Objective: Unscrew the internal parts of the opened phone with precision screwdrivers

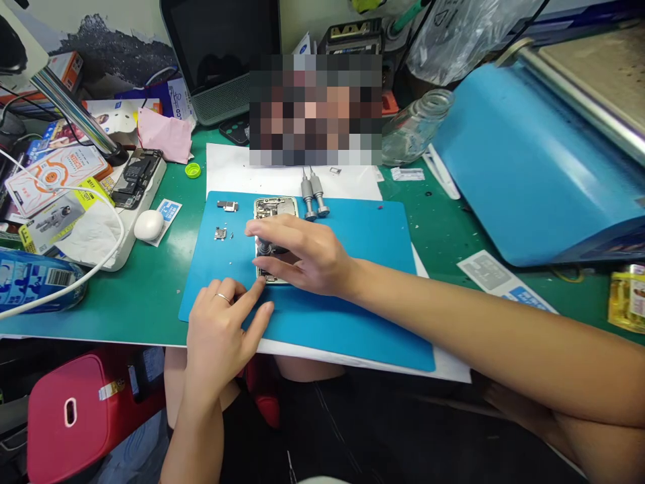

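An opened phone (276,206) with its inner parts bare lies upright on the blue mat (332,309). Over it, my right hand (307,252) grips a small grey screwdriver (263,247) standing on end between the fingers. My left hand (224,323), wearing a ring, rests on the mat with its fingers apart, the index fingertip at the phone's lower left corner. Left of the phone lie a small metal bracket (228,206), a second small metal part (220,233) and tiny screws. Two more grey screwdrivers (313,195) lie just right of the phone's top. My right hand hides much of the phone.
White paper (226,168) lies under the mat. A white earbud case (148,225), a green cap (192,170) and a white power strip (144,202) are at left. A glass jar (418,128) and a large blue sheet (529,175) stand at right. A cable crosses the left side.
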### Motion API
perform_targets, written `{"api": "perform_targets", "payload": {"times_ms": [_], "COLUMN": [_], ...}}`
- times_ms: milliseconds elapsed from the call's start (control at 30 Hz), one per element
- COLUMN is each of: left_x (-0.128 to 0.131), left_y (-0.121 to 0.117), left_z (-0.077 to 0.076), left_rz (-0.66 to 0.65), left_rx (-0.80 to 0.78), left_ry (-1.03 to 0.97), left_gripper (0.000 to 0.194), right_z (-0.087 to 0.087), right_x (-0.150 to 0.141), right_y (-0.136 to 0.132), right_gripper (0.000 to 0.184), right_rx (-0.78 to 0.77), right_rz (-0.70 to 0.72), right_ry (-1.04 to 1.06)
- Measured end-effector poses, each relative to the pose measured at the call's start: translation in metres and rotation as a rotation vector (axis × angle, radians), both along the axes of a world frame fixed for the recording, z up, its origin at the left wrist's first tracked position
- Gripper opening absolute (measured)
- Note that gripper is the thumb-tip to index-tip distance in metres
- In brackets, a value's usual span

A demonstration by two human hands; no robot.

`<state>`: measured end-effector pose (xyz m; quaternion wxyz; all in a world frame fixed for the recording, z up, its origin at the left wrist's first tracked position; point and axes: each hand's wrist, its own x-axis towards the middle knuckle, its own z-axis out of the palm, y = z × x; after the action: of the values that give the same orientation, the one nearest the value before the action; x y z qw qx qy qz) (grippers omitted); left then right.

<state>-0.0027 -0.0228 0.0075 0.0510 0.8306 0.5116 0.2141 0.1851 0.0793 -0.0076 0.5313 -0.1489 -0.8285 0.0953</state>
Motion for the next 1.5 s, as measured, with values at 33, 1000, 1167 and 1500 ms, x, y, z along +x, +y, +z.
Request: {"api": "perform_targets", "payload": {"times_ms": [33, 1000, 1167, 1500], "left_x": [0.000, -0.001, -0.001, 0.001], "left_y": [0.000, 0.000, 0.000, -0.001], "left_z": [0.000, 0.003, 0.003, 0.002], "left_rz": [-0.002, -0.023, -0.044, 0.080], "left_rx": [0.002, -0.063, -0.058, -0.022], "left_ry": [0.001, -0.051, -0.039, -0.113], "left_gripper": [0.033, 0.038, 0.039, 0.030], "right_z": [0.000, -0.012, -0.009, -0.008], "right_x": [0.000, -0.001, 0.000, 0.002], "right_y": [0.000, -0.006, -0.006, -0.007], "right_gripper": [0.061, 0.056, 0.055, 0.053], "right_rx": [-0.007, -0.341, -0.438, -0.457], "right_rz": [-0.005, 0.043, 0.090, 0.065], "right_ry": [0.003, 0.155, 0.179, 0.163]}}
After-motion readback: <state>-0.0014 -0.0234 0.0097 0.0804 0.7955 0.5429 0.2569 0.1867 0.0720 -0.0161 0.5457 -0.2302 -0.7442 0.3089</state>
